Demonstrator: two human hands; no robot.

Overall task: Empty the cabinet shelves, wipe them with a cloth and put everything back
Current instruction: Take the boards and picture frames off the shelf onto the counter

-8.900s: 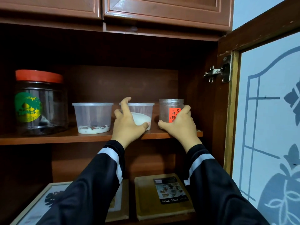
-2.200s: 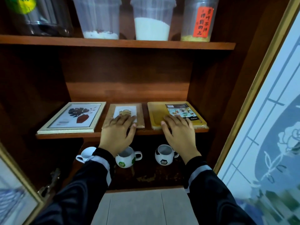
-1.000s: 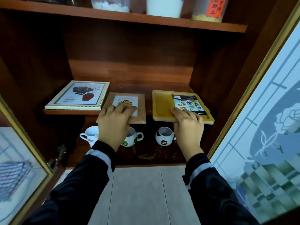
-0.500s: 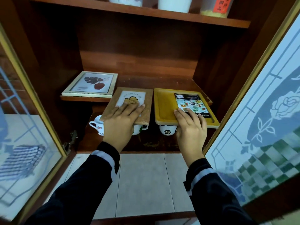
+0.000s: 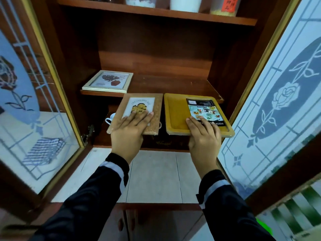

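My left hand point(image 5: 129, 134) grips a brown wooden picture frame point(image 5: 140, 105), fingers flat on top and thumb hidden beneath. The frame hangs in front of the middle shelf point(image 5: 173, 84), off its edge. To its right, my right hand point(image 5: 204, 136) holds a yellow food tray point(image 5: 175, 113) by its near edge, fingers on its printed label. That tray also sticks out past the shelf. A white-framed leaf picture point(image 5: 108, 80) lies flat on the shelf's left end.
Clear tubs point(image 5: 185, 4) stand on the upper shelf point(image 5: 156, 13). A white mug point(image 5: 110, 119) peeks out below the brown frame. Glass doors stand open at left point(image 5: 26, 101) and right point(image 5: 278, 101). A striped cloth point(image 5: 43, 151) shows through the left glass. A tiled counter point(image 5: 152, 176) lies below.
Both hands left the upper tubs, came down to the middle shelf and have pulled the brown frame and yellow tray toward me, off the shelf edge. The white frame stayed put.
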